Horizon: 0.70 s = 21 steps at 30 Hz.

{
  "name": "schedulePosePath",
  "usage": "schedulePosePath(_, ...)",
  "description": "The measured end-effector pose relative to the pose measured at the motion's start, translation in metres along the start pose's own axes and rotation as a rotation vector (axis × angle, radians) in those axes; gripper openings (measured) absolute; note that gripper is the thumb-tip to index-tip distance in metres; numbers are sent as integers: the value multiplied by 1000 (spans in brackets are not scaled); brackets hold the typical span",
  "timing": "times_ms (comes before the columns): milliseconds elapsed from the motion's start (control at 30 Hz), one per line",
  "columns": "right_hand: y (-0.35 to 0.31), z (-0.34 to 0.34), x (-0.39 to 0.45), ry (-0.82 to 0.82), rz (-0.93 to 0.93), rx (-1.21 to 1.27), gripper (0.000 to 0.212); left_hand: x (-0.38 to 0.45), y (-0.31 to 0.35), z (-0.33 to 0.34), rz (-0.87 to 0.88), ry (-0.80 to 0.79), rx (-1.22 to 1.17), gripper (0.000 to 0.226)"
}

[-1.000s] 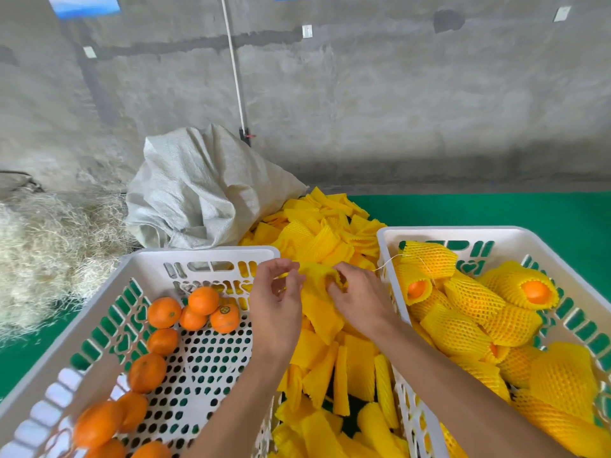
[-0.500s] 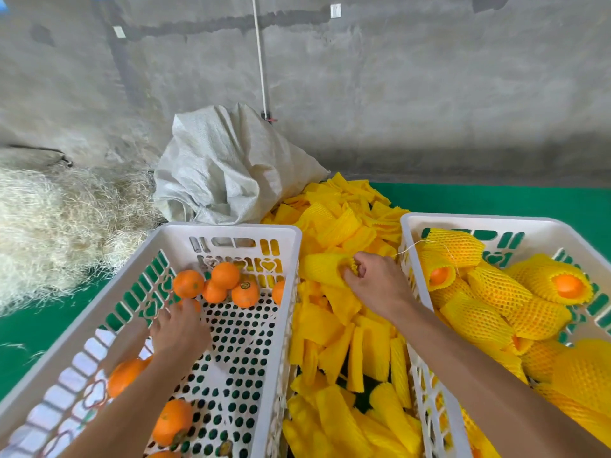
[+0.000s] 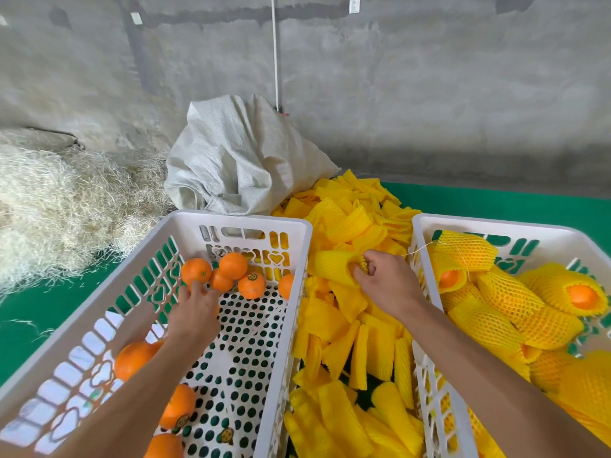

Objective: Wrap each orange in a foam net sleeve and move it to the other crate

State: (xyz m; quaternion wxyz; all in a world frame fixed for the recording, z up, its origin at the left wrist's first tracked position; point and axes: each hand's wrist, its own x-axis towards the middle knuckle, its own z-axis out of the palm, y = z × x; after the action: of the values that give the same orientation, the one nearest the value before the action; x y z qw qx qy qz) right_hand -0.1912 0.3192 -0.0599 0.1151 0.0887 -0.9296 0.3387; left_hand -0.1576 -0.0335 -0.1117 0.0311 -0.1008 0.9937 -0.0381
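Oranges, round, glossy and bright, lie loose in the white perforated plastic crate [image 3: 307, 226] on the left of the head view. A cluster of them [image 3: 231, 276] sits against the crate's far wall, some showing a small round sticker, and several more [image 3: 132, 358] lie along the near left side, partly hidden by the forearm.

The left hand [image 3: 193, 314] reaches into this crate, palm down, its fingers [image 3: 195, 287] stretched out nearly straight toward the far cluster. The fingertips touch or nearly touch the leftmost round orange [image 3: 195, 271]; nothing is gripped.

Between the two crates spreads a heap of flat yellow foam net sleeves [image 3: 347, 325], ribbed and mostly folded, running from the near edge up to a crumpled white woven sack [image 3: 241, 160]. The right hand [image 3: 385, 282] hovers over this heap with its fingers [image 3: 358, 271] curled, pinching the end of one yellow foam net sleeve [image 3: 332, 266], which sticks out to the left of the hand as a short open tube.

On the right, a second white plastic crate [image 3: 420, 226] holds oranges already wrapped in yellow foam net [image 3: 512, 302], the mesh stretched around them; orange skin shows at the open ends of two.

A pile of pale straw [image 3: 59, 209] lies at far left on a green floor covering [image 3: 496, 203], before a grey concrete wall.
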Motion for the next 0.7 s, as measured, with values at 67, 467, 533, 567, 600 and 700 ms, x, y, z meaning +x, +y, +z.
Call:
schedulePosePath(67,-1,-1,0,6,1,-1,42,1,10,-20,35,74,-105,57)
schedulePosePath(467,-12,-6,0,207,102,85,22,-50,135,-129,445,520,-1308,51)
schedulePosePath(533,-12,-6,0,213,127,95,26,-60,160,-122,452,411,-1474,49)
schedulePosePath(567,-11,-6,0,215,122,103,28,-63,168,-115,447,386,-1515,46)
schedulePosePath(600,-11,-6,0,204,106,113,30,-65,173,-108,435,372,-1529,42)
schedulePosePath(700,-12,-6,0,135,17,46,39,-62,178,-94,417,300,-1545,34)
